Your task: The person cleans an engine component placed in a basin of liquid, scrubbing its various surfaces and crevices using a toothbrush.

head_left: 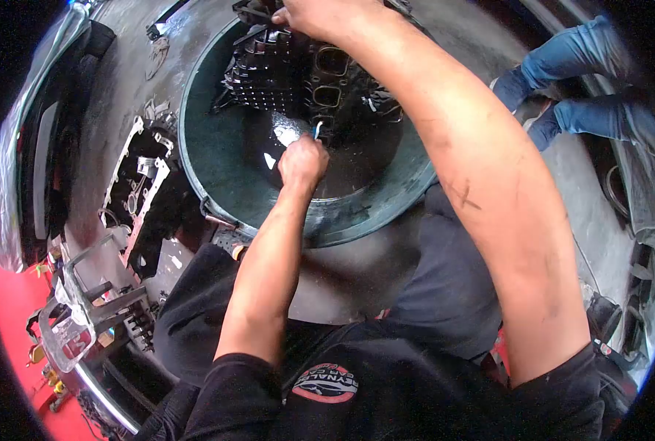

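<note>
A round green tub (217, 180) with dark liquid in it stands before me. Inside it, toward the back, sits a black engine part (327, 73) with rectangular ports, beside a black ribbed piece (261, 81). My left hand (303, 163) is closed around a small tool with a whitish tip (318, 130), just in front of the ports. At the top edge of the view my right hand (298, 16) lies on the far end of the engine part; its fingers are partly cut off, and what they hold cannot be made out.
A metal engine frame (132, 191) lies on the floor left of the tub. Metal parts and a silver bracket (70, 320) are at the lower left. Another person's legs in jeans (585, 121) are at the right. Car body panels (48, 147) border the left side.
</note>
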{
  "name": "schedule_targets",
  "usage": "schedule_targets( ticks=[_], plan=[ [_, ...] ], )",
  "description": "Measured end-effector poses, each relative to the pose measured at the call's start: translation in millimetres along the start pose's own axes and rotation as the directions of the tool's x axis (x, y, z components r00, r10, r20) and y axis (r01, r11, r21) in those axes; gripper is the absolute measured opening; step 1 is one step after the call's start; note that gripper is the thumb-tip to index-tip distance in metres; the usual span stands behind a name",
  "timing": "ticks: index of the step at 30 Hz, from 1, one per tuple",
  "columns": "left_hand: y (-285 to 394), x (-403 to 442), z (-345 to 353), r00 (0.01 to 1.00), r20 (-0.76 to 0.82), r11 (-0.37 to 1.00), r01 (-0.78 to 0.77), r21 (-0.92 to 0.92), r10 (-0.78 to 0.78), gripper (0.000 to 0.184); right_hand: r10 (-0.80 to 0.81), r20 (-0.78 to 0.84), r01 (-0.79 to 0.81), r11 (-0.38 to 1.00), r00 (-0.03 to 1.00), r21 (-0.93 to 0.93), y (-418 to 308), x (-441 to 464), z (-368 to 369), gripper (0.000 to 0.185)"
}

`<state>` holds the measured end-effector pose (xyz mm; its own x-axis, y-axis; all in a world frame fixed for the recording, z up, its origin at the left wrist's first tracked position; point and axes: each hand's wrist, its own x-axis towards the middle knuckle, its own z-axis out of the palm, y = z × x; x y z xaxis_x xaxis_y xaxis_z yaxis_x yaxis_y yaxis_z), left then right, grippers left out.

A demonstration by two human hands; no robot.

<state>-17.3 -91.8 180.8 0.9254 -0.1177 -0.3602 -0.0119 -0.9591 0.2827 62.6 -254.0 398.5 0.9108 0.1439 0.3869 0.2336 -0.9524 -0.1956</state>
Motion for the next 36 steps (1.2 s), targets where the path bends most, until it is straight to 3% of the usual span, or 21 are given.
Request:
schedule_targets(
  ticks=[3,6,12,15,21,24,27,29,30,33,35,36],
  plan=[
    [5,8,-9,0.986,0.127,0.992,0.113,-0.052,-0.105,0.039,0.009,-0.06,-0.014,0.997,0.998,-0.075,1,1,11,0.033],
    [6,-5,-19,0.993,0.1,0.998,0.063,0.015,-0.064,0.037,0.011,-0.032,-0.014,0.996,0.999,-0.091,3,4,9,0.03],
    [-22,-6,19,0.998,-0.013,0.997,0.06,-0.052,-0.061,0.036,-0.027,-0.091,0.021,0.997,0.996,-0.069,1,1,14,0.024],
    [-28,-7,2,0.995,0.091,0.995,0.06,-0.085,-0.052,0.038,-0.044,-0.111,0.036,0.997,0.993,-0.071,2,-2,14,0.026],
    [-26,-1,9,0.995,0.089,0.991,0.059,-0.124,-0.048,0.04,-0.043,-0.062,0.038,0.996,0.997,-0.081,0,-3,12,0.026],
    [-12,11,3,0.979,0.128,0.974,0.176,-0.141,-0.159,0.042,-0.036,-0.059,0.031,0.995,0.998,-0.094,-4,-3,12,0.028],
    [-28,-7,-26,0.97,0.228,0.993,0.104,-0.06,-0.088,0.043,-0.029,-0.054,0.024,0.995,0.998,-0.093,-8,-13,-2,0.032],
    [-78,-12,-7,0.982,0.157,0.987,-0.12,0.103,0.103,0.04,-0.037,-0.022,0.035,0.996,0.999,-0.084,-2,-1,10,0.031],
    [-75,-20,-25,0.974,0.217,0.995,0.039,0.094,-0.059,0.039,-0.037,-0.034,0.034,0.995,0.999,-0.099,0,1,12,0.029],
    [-93,-3,-8,0.944,0.136,0.946,0.279,0.165,-0.302,0.033,-0.03,-0.042,0.027,0.998,0.999,-0.063,-4,2,8,0.025],
    [-137,28,48,0.944,0.203,0.953,0.217,0.209,-0.26,0.035,-0.032,-0.052,0.029,0.998,0.998,-0.056,-3,0,12,0.025],
    [-121,19,42,0.891,0.384,0.945,0.128,0.301,-0.243,0.039,-0.045,-0.097,0.039,0.998,0.994,-0.057,-2,-1,14,0.027]
  ],
)
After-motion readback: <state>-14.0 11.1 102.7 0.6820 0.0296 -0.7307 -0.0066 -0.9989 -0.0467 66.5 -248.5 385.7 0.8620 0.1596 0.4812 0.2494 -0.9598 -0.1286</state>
